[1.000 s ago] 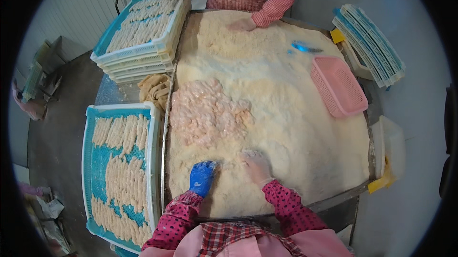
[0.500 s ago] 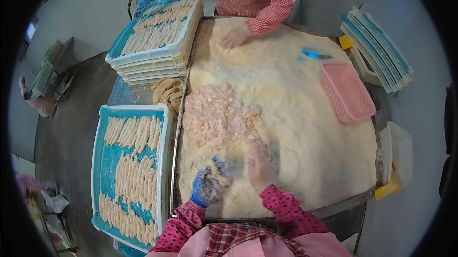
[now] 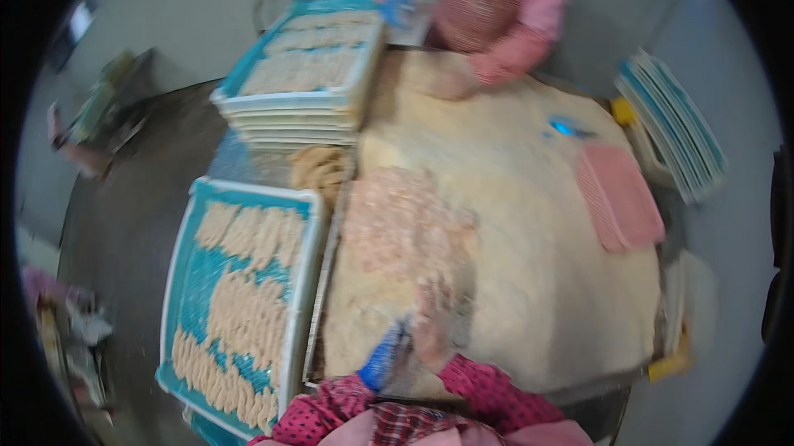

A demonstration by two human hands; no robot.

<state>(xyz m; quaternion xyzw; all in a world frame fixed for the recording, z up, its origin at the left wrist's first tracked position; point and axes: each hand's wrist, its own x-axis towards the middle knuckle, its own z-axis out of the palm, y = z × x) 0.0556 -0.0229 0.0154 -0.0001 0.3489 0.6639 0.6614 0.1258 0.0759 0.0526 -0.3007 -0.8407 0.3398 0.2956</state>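
Note:
My left hand (image 3: 387,355), in a blue glove, is low over the table beside my right hand. Its fingers are blurred and partly hidden, so I cannot see what is in it. My right hand (image 3: 432,326), flour-dusted, stretches its fingers forward near the front edge of a pile of wet pink raw meat (image 3: 405,223). The pile lies on a thick bed of pale flour or breading (image 3: 546,280). Left of my hands, a white tray (image 3: 310,280) with a blue-green mesh liner holds rows of coated meat strips (image 3: 244,314).
Across the table, a co-worker's hand (image 3: 455,79) rests on the flour. Stacked trays (image 3: 289,119) of strips stand far left, with a crumpled tan cloth (image 3: 318,171) before them. A pink basket (image 3: 620,198) lies right, near upright stacked trays (image 3: 674,127).
The view has shifted, so the scene sits lower and further right. My two hands have come close together. The co-worker's blue-gloved hand has moved off the stacked trays' left side.

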